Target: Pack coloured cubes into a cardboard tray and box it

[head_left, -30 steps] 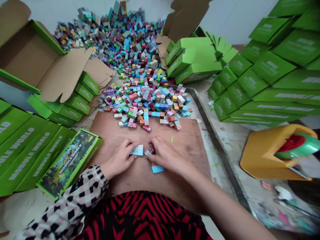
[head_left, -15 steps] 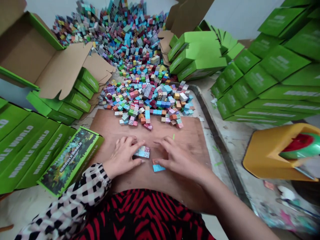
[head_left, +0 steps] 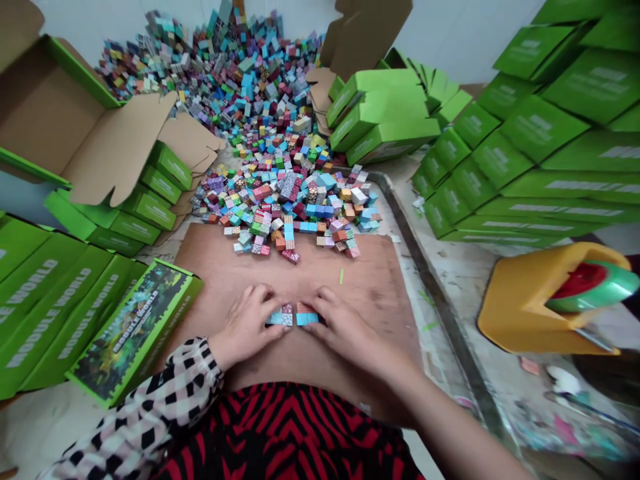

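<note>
On the brown board (head_left: 350, 363) in front of me, my left hand (head_left: 251, 322) grips a small group of patterned toy blocks (head_left: 287, 315) between thumb and fingers; blue, whitish and maroon faces show. Facing it, my right hand (head_left: 336, 323) pinches another group of toy blocks (head_left: 306, 316), orange on the far side and blue on the near side. A narrow gap separates the two groups. Fingers hide part of each. Beyond the hands, a large heap of loose patterned blocks (head_left: 285, 183) spills onto the far edge of the board.
Green printed boxes stand stacked at left (head_left: 35, 300) and right (head_left: 540, 127). One box (head_left: 135, 333) lies tilted beside my left sleeve. An open carton (head_left: 55, 100) is at upper left. A yellow container (head_left: 515, 300) stands right, past a dark strip (head_left: 440, 307).
My right hand has brought its orange-and-blue blocks up level with the left group, narrowing the gap. The left hand has closed around its blocks. The camera view has shifted slightly.
</note>
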`<state>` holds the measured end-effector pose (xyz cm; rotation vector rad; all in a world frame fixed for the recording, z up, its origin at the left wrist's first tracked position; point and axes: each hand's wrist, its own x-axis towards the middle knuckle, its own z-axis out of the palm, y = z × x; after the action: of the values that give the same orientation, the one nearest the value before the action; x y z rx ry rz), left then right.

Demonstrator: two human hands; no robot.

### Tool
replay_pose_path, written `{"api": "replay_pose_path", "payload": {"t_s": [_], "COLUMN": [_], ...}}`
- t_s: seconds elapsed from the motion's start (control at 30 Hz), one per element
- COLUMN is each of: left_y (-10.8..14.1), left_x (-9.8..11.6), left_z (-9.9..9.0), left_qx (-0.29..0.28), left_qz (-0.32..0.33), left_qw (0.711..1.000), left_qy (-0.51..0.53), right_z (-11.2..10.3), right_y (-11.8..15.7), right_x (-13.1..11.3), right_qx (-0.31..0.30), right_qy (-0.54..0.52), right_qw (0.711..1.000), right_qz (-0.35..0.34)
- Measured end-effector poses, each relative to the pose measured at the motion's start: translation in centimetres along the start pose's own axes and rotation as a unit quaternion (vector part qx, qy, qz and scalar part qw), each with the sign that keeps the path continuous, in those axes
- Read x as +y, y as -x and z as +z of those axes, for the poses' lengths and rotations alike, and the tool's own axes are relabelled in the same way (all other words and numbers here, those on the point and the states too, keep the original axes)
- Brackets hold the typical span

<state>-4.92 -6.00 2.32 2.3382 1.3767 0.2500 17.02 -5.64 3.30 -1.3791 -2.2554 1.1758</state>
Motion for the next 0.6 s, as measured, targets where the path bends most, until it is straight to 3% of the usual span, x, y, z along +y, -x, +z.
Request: {"api": "replay_pose_path", "payload": {"t_s": [0.13, 0.27, 0.47, 0.6], "left_y": [0.3, 0.4, 0.2, 1.5], "left_x": [-0.2, -0.2, 0.3, 0.8], "left_z": [0.6, 0.6, 0.2, 0.5], "left_qx": [0.019, 0.022, -0.013, -0.03], "left_qz": [0.011, 0.005, 0.006, 0.015], "left_qw": [1.0, 1.0, 1.0, 0.999], "left_qy": [0.004, 0.012, -0.006, -0.015], "right_z": [0.4, 0.4, 0.8, 1.5], "right_y": [-0.4, 0.2, 0.2, 0.7], "right_x": [-0.5, -0.2, -0.4, -1.4], "right_qx": [-0.014, 0.011, 0.007, -0.021], "right_qy": [0.008, -0.018, -0.025, -0.021], "right_qw": [1.0, 1.0, 1.0, 0.999], "right_qz": [-0.007, 0.013, -0.014, -0.021]}}
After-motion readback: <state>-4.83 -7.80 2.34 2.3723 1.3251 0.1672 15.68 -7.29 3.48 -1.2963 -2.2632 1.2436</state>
